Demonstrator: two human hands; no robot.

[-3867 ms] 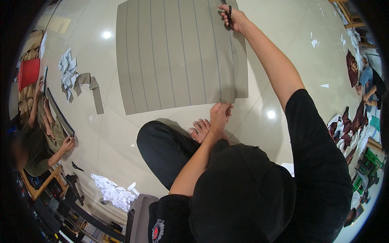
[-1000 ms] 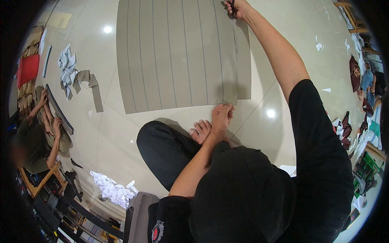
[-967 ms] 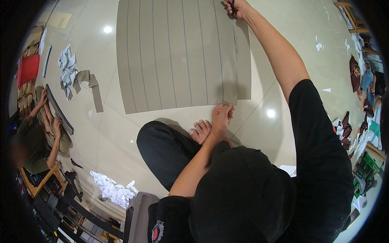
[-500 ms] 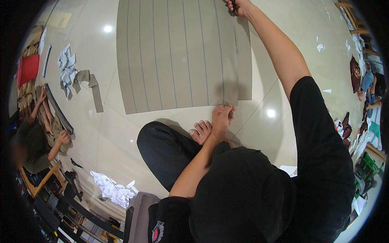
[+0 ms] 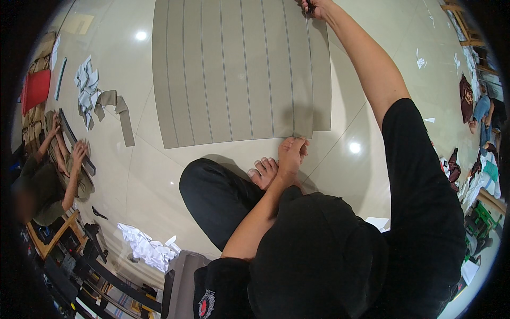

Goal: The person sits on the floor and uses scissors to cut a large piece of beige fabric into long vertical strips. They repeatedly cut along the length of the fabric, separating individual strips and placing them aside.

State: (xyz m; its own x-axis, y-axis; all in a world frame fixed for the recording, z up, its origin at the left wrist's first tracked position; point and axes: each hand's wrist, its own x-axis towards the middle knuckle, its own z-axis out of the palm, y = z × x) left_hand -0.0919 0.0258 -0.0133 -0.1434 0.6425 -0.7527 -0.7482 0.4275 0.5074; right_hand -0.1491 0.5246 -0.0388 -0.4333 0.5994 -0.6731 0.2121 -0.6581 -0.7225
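A large grey-beige sheet (image 5: 228, 74) with several dark parallel lines lies spread on the floor in front of me. At its near right corner, my left hand (image 5: 291, 157) is closed, pinching the bottom edge between thumb and fingers. My right arm stretches out to the far right part of the sheet. There my right hand (image 5: 319, 8) is closed round what looks like black-handled scissors (image 5: 307, 6), whose blades I cannot make out. Along the right side runs a strip (image 5: 320, 80) with its lower end set back from the rest.
My bare foot (image 5: 264, 173) and bent knee are just below the sheet. Left lie grey offcuts (image 5: 125, 125) and crumpled pale scraps (image 5: 86, 87); white paper (image 5: 146, 244) lies nearer. A co-worker (image 5: 45, 181) sits at far left with a dark strip. Cloth piles line the right.
My right hand has shifted very slightly nearer and to the right. My left hand stays at the corner. The co-worker's nearer hand has risen away from the dark strip.
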